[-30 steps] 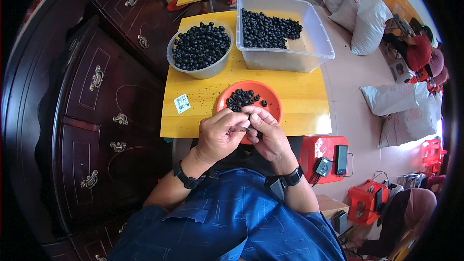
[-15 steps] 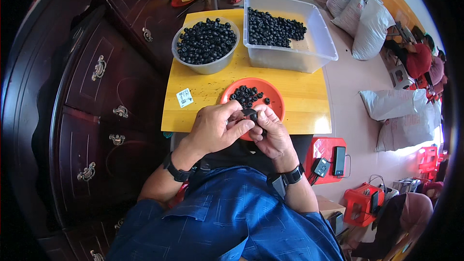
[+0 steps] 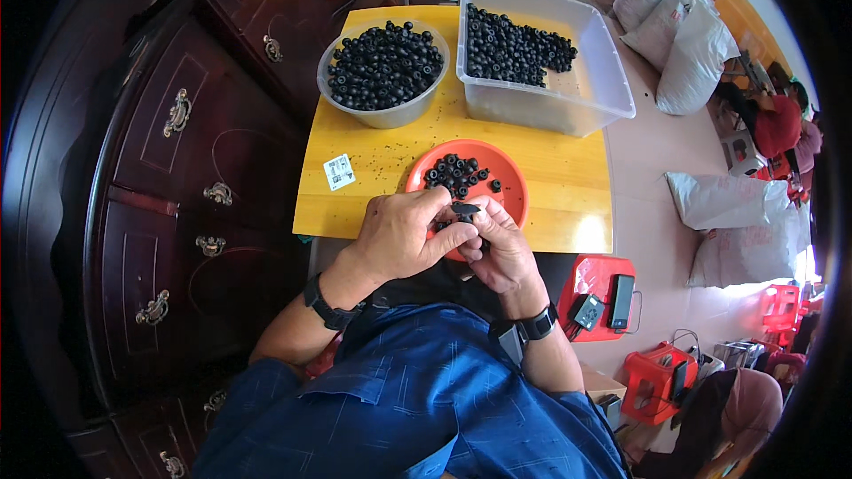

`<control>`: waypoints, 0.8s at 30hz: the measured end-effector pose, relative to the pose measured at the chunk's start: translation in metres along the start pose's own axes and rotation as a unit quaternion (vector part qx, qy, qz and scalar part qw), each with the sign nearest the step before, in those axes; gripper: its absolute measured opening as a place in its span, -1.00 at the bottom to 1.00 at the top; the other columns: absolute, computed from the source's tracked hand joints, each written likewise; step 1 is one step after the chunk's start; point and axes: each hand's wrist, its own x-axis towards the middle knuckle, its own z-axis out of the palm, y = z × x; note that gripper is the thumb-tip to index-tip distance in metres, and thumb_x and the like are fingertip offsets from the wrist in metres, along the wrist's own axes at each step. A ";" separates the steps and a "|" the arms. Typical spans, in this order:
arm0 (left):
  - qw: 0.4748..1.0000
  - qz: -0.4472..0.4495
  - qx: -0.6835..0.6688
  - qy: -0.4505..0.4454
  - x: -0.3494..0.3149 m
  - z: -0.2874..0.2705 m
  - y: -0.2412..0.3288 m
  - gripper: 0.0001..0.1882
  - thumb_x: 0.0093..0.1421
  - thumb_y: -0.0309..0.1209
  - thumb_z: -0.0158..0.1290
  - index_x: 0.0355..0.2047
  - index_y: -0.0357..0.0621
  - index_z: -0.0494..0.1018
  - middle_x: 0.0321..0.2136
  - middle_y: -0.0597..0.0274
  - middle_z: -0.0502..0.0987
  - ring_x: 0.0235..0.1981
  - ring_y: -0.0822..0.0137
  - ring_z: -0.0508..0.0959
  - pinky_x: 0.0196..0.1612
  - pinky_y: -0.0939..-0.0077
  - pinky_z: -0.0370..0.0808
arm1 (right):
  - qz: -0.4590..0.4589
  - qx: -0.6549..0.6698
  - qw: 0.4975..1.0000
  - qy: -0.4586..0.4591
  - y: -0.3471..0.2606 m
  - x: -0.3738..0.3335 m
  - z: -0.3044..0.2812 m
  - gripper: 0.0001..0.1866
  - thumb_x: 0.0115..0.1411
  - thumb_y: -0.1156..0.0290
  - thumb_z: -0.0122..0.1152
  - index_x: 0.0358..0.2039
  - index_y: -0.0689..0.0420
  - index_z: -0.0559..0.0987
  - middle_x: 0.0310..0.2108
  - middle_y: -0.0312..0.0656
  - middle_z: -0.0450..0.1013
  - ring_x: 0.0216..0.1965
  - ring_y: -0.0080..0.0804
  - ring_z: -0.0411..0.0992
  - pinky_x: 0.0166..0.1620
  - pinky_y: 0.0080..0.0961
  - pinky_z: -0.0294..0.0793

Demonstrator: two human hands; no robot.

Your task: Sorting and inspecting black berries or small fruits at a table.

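My left hand (image 3: pixel 399 232) and my right hand (image 3: pixel 504 253) meet over the near edge of a round orange-red plate (image 3: pixel 508 160). Between their fingertips is a small black rubber-like piece (image 3: pixel 465 209), with a dark flap or pointed edge standing up from it. The thumb and forefinger of my left hand close on its left side. My right thumb and fingers grip it from the right; more black pieces may be tucked under those fingers, partly hidden. Several short, hollow black pieces (image 3: pixel 460 173) lie loose on the plate.
Behind the plate on the yellow table (image 3: pixel 564 160) stand a round clear tub (image 3: pixel 382 115) and a rectangular clear bin (image 3: pixel 550 106), both holding many black pieces. A white label (image 3: pixel 339 172) lies at left. Dark drawers (image 3: pixel 191 142) border the left; a red stool (image 3: pixel 603 297) stands right.
My view has shifted slightly. Both hands keep their grip in nearly the same place, while the dark flap of the black piece now shows more clearly above the fingertips.
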 end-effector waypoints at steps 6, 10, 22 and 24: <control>0.999 -0.019 0.037 -0.030 0.003 0.007 -0.004 -0.57 0.27 -0.03 0.18 -0.49 -0.13 0.43 -0.62 0.12 0.59 -0.57 0.04 0.63 -0.50 0.23 0.51 | -0.015 0.014 1.000 0.009 0.001 0.004 -0.002 -0.86 0.38 0.36 0.20 -0.13 0.13 0.56 -0.37 -0.35 0.48 -0.49 -0.70 0.32 -0.46 -0.75 0.32; 0.998 -0.017 0.050 -0.029 0.004 0.009 -0.006 -0.58 0.26 -0.07 0.21 -0.53 -0.12 0.42 -0.66 0.13 0.55 -0.59 0.04 0.62 -0.51 0.23 0.50 | -0.020 0.041 0.999 0.002 0.003 0.007 -0.007 -0.86 0.38 0.36 0.21 -0.13 0.12 0.55 -0.31 -0.35 0.48 -0.46 -0.70 0.32 -0.45 -0.76 0.31; 0.989 -0.038 -0.142 0.019 0.020 0.003 -0.010 -0.72 0.15 -0.58 0.26 -0.11 -0.21 0.56 -0.64 0.42 0.40 -0.63 0.62 0.32 -0.54 0.62 0.31 | 0.038 0.127 0.991 -0.011 -0.003 0.026 -0.005 -0.83 0.37 0.31 0.24 -0.13 0.08 0.49 -0.31 -0.37 0.44 -0.44 -0.70 0.32 -0.44 -0.76 0.30; 0.987 -0.056 -0.150 0.012 0.021 0.000 -0.012 -0.72 0.15 -0.63 0.22 -0.11 -0.23 0.56 -0.62 0.40 0.43 -0.61 0.61 0.36 -0.52 0.61 0.35 | 0.051 0.123 0.991 -0.014 -0.001 0.032 -0.006 -0.83 0.37 0.31 0.24 -0.14 0.08 0.49 -0.31 -0.37 0.44 -0.43 -0.70 0.33 -0.44 -0.76 0.30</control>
